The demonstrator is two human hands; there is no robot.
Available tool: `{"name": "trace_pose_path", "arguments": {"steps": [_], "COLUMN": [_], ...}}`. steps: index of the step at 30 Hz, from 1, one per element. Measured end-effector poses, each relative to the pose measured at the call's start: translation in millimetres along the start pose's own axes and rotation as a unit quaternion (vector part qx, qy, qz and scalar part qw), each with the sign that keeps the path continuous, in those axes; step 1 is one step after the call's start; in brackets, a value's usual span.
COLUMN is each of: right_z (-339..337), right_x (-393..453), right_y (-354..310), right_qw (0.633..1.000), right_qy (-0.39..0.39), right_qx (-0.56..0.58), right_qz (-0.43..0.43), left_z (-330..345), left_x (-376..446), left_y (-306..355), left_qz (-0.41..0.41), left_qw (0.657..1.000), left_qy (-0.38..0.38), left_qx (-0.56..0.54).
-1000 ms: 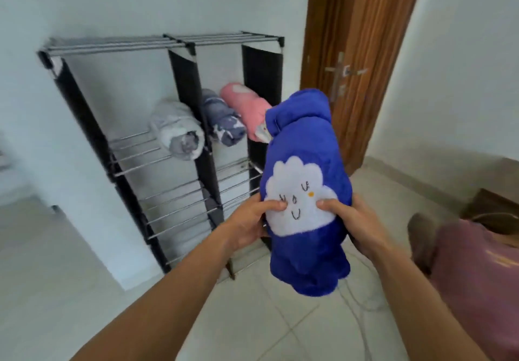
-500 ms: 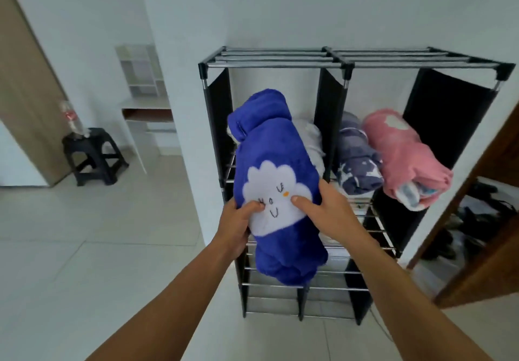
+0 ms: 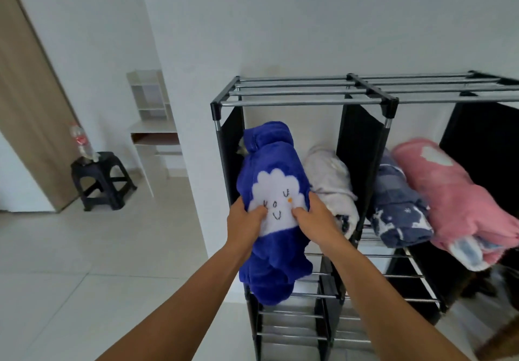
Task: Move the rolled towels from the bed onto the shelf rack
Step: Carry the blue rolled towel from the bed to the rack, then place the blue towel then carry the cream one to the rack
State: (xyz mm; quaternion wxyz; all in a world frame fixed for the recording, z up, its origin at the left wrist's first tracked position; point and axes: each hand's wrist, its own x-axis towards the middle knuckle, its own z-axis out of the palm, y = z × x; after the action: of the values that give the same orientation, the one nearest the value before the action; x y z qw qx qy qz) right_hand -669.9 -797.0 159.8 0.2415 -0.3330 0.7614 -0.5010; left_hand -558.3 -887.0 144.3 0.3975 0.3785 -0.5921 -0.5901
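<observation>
Blue rolled towel [image 3: 273, 209] sits clasped between your left hand [image 3: 245, 221] and right hand [image 3: 314, 219], its far end already inside the shelf rack [image 3: 309, 99]'s left bay beside the white towel [image 3: 331, 183]; slide it straight back, level on the bars, and keep the roll tight before letting go

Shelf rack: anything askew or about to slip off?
The pink rolled towel lies slanted in the right bay of the shelf rack, its front end hanging past the shelf edge. The grey one and the navy one sit tidier.
</observation>
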Motion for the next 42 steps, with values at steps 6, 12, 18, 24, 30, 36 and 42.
{"name": "trace_pose_path", "arguments": {"steps": [6,12,18,24,30,36,42], "right_z": [13,27,49,54,58,31,-33], "right_x": [33,55,70,73,60,-16,-150], "right_y": [-9,-4,8,14,17,67,184], "right_qw": [0.999,0.997,0.974,0.954,0.961,0.988,0.952], "right_qy": [0.044,-0.045,-0.085,-0.059,-0.001,0.089,0.203], "right_qx": [0.026,-0.06,-0.212,-0.293,-0.271,-0.12,-0.021], "right_qz": [0.002,0.002,0.011,-0.012,-0.048,-0.043,0.228], "left_z": [17,18,11,16,9,20,85], "left_x": [35,71,84,82,77,16,-72], "left_y": [12,5,-18,-26,-33,-41,-84], "left_qz": [0.054,-0.031,-0.098,-0.003,0.019,0.27,0.327], "left_qw": [0.998,0.991,0.981,0.978,0.955,0.912,0.811], "left_qy": [0.021,-0.013,-0.046,-0.058,-0.099,-0.125,-0.418], "left_qx": [0.026,0.132,0.16,0.202,0.278,0.282,0.245]}}
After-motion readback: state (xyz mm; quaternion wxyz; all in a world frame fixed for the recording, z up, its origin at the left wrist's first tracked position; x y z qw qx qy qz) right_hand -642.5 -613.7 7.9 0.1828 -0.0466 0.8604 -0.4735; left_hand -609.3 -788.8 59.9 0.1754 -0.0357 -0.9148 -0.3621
